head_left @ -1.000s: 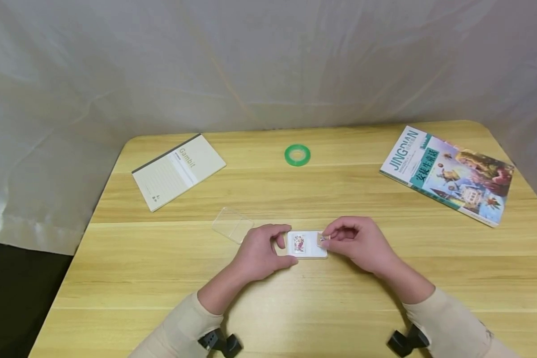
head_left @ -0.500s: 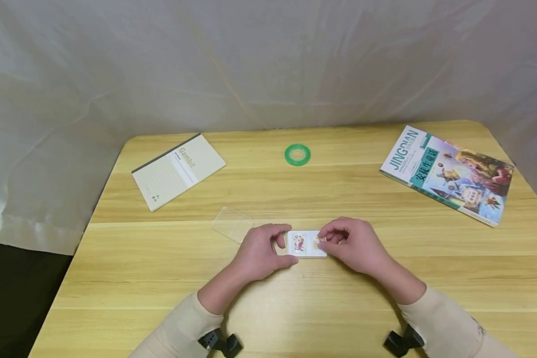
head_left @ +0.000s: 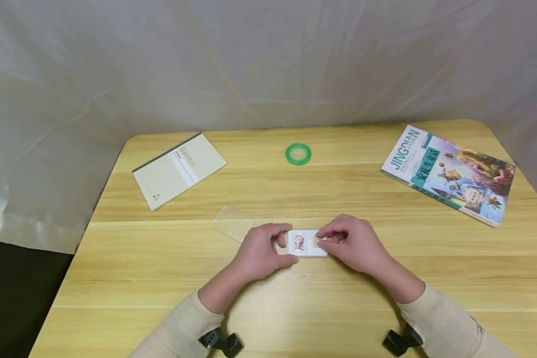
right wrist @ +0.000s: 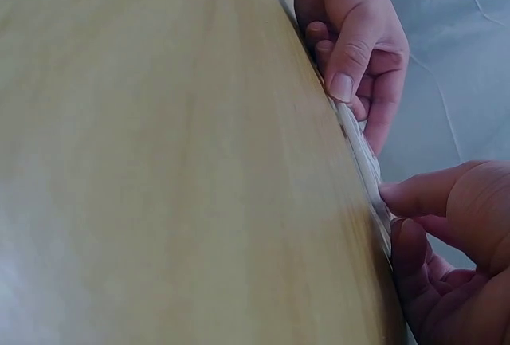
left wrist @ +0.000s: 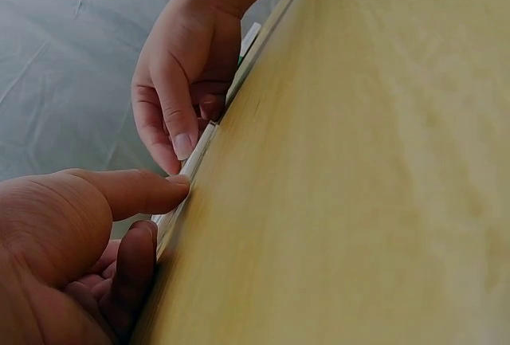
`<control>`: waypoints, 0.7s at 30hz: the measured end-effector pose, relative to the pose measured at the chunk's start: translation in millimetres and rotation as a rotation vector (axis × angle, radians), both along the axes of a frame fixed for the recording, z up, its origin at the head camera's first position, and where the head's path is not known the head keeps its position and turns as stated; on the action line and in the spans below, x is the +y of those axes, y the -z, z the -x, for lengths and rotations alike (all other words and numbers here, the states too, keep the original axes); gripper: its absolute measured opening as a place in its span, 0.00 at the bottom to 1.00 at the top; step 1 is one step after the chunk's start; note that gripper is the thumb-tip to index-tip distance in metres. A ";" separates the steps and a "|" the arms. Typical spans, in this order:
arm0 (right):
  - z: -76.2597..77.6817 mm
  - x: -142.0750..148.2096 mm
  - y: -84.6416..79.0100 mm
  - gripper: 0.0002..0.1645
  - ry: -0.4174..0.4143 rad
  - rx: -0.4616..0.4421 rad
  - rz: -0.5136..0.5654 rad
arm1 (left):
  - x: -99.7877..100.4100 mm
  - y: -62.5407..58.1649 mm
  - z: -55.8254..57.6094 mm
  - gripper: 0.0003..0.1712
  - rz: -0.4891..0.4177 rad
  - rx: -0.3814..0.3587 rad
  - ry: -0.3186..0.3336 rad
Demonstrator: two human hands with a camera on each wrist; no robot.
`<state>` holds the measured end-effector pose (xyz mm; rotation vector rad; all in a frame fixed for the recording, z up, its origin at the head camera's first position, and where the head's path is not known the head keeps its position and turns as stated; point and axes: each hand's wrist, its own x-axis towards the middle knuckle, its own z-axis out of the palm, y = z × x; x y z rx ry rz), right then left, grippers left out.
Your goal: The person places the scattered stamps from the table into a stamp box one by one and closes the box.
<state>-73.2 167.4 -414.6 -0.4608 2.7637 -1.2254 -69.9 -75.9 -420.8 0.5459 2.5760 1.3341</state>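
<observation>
- On the surface, at far left, you have a Gambit notebook.
- Nearer, a clear plastic cover lies just beside your left hand.
- That hand's grip holds the left end of a white flat case bearing a small picture.
- Beyond it lies a green tape roll.
- Your right hand pinches a small tan piece at the case's right end.
- Far right: a JINGDIAN book.

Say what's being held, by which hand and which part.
Left hand: white case, by its near and far edges at the left end. Right hand: small tan piece, apparently pinched at its right side; exact spot hidden.
</observation>
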 end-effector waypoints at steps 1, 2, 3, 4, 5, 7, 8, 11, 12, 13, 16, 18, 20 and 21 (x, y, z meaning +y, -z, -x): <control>0.1 0.1 0.1 0.07 -0.002 0.003 -0.003 | 0.0 -0.1 -0.2 0.36 0.001 0.000 -0.001; 0.2 0.2 0.3 0.07 -0.004 0.005 -0.004 | 0.0 -0.2 -0.4 0.36 0.001 -0.001 -0.001; 0.3 0.3 0.5 0.08 -0.005 0.006 -0.003 | 0.0 -0.2 -0.4 0.36 0.001 -0.002 -0.002; 0.3 0.5 0.6 0.08 -0.005 0.006 -0.003 | 0.0 -0.2 -0.4 0.36 0.002 -0.001 -0.003; 0.4 0.5 0.8 0.08 -0.006 0.006 -0.002 | 0.1 -0.2 -0.4 0.36 0.002 -0.001 -0.002; 0.5 0.6 0.8 0.08 -0.008 0.002 -0.001 | 0.1 -0.3 -0.6 0.36 0.005 0.001 -0.002; 0.6 0.6 0.7 0.08 -0.009 0.000 0.000 | 0.1 -0.3 -0.6 0.36 0.006 0.002 -0.002; 0.5 0.4 0.1 0.09 -0.012 -0.009 -0.001 | 0.1 -0.3 -0.6 0.36 0.007 0.001 -0.001; 0.5 0.3 -0.2 0.09 -0.012 -0.012 -0.002 | 0.1 -0.4 -0.7 0.36 0.006 0.001 -0.001; 0.2 0.3 -0.7 0.08 -0.012 -0.013 -0.002 | 0.1 -0.4 -0.7 0.36 0.006 0.000 -0.001; -0.4 0.0 -1.8 0.08 -0.006 -0.011 -0.001 | 0.1 -0.7 -0.5 0.36 0.004 -0.004 -0.002; -0.9 0.0 -2.5 0.08 -0.003 -0.006 0.004 | 0.1 -1.0 -0.5 0.36 0.004 -0.007 -0.003; -1.4 0.3 -3.0 0.08 0.001 -0.005 0.014 | 0.1 -1.4 -0.5 0.36 0.002 -0.011 -0.004; -1.6 0.8 -3.3 0.09 0.000 -0.002 0.019 | 0.1 -1.5 -0.5 0.36 0.002 -0.013 -0.003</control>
